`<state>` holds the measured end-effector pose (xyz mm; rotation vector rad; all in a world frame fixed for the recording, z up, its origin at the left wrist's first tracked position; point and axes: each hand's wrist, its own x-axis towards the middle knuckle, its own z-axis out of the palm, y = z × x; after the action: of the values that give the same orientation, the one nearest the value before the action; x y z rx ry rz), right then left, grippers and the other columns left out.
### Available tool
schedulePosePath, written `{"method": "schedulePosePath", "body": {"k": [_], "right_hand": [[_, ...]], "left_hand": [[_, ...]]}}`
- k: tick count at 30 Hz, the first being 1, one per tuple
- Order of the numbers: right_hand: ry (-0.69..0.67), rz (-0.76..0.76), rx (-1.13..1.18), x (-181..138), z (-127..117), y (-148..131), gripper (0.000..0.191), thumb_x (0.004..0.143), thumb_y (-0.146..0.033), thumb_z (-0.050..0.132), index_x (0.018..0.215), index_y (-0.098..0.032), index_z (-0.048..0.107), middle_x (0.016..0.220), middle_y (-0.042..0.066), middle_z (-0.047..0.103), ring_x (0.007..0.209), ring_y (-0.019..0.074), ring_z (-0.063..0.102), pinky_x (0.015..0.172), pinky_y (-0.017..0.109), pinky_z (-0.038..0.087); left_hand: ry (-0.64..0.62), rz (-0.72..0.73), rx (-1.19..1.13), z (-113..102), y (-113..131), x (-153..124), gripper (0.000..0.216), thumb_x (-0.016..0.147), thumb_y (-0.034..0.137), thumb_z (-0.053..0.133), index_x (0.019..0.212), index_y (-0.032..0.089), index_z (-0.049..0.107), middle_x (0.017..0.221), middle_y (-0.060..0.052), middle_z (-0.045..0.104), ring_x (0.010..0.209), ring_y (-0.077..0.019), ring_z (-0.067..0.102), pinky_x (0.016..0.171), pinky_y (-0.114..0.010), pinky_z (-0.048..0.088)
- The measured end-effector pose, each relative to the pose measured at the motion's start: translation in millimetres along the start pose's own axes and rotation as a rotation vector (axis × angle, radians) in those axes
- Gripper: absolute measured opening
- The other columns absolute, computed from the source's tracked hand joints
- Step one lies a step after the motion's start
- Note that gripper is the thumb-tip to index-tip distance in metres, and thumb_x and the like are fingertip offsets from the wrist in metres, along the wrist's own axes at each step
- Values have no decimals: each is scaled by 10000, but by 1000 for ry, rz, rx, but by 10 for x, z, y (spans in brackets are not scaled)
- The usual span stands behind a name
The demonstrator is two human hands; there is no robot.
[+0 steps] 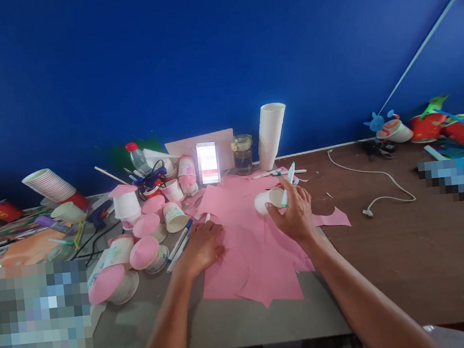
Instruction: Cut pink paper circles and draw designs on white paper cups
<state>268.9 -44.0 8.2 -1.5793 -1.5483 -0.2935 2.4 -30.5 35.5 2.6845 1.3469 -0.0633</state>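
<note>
The right hand point(295, 211) has its fingers closed around a green-tipped marker point(292, 172), with the thumb at the rim of a white cup point(276, 197); whether it also pinches the cup, I cannot tell. The cup looks tipped on its side over the pink paper point(260, 259). The left hand point(207, 245) lies palm down at the sheet's left edge, fingers loosely spread, no grip visible, just beside some pens point(178, 248).

The cup could roll if the thumb slackens, its wall being round. The loose sheets might slide or crease under a dragging wrist, and the tall cup stack point(271, 137) (it leans a little) could topple if knocked, perhaps into the jar point(243, 155).

The paper is thin and matte, its edges jagged; the stack is finely ribbed, the jar see-through, the tabletop point(389, 268) brown and smooth on the right.
</note>
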Motion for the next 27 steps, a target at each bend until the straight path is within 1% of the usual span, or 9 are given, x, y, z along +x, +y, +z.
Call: {"method": "schedulePosePath", "body": {"k": [3,5,12,15,17,20,23,27], "right_hand": [[-1,-2,14,0,-5,-9,622,775,-373,572,1340,-187,390,1191,125,598,1066,333,519,945,504,362],[-4,-10,19,-2,-7,-19,619,783,-374,568,1345,-190,385,1180,124,602,1057,335,520,934,505,373],[-11,-34,29,-3,-19,-56,595,778,-371,585,1308,-152,430,1044,122,626,1012,327,523,929,494,396],[-9,-33,30,-4,-10,-49,587,779,-377,584,1301,-153,432,1040,120,624,1014,327,522,929,492,397],[-14,-30,31,-7,-1,-39,584,783,-388,579,1299,-160,431,1041,118,621,999,325,525,917,491,402],[-21,-32,32,-9,4,-30,581,789,-397,571,1305,-173,424,1055,115,619,989,325,526,908,492,398],[-15,-32,35,-7,-5,-33,579,790,-387,569,1312,-184,417,1083,112,623,1004,330,524,915,496,389],[-17,-26,34,-5,-15,-40,578,785,-379,576,1308,-186,422,1057,111,629,984,334,533,898,497,401]], "left_hand": [[-33,-33,1,-21,1,3,475,776,369,641,1210,228,506,1201,-99,568,1154,-301,491,980,-436,344],[-64,-46,5,-42,19,-4,499,773,373,648,1226,232,494,1200,-103,565,1146,-306,498,965,-434,355],[-63,-36,21,-84,49,-23,445,794,223,576,1229,199,485,1096,-89,619,1057,-262,560,957,-399,351],[-66,-32,12,-68,29,-10,412,783,157,533,1194,188,510,1053,-79,642,1026,-244,580,941,-383,354],[-78,-42,-9,-54,14,-5,375,794,143,508,1165,189,524,1029,-69,655,998,-235,594,922,-377,361],[-89,-74,-50,-42,-3,-12,322,817,194,527,1140,203,532,1036,-57,652,1001,-235,596,901,-369,373],[-75,-73,-55,-40,-7,-24,335,804,259,591,1131,210,538,1091,-69,628,1058,-251,569,904,-364,376],[-67,-69,-27,-34,16,-13,337,809,252,592,1138,207,529,1064,-73,646,1034,-251,588,893,-371,375]]}}
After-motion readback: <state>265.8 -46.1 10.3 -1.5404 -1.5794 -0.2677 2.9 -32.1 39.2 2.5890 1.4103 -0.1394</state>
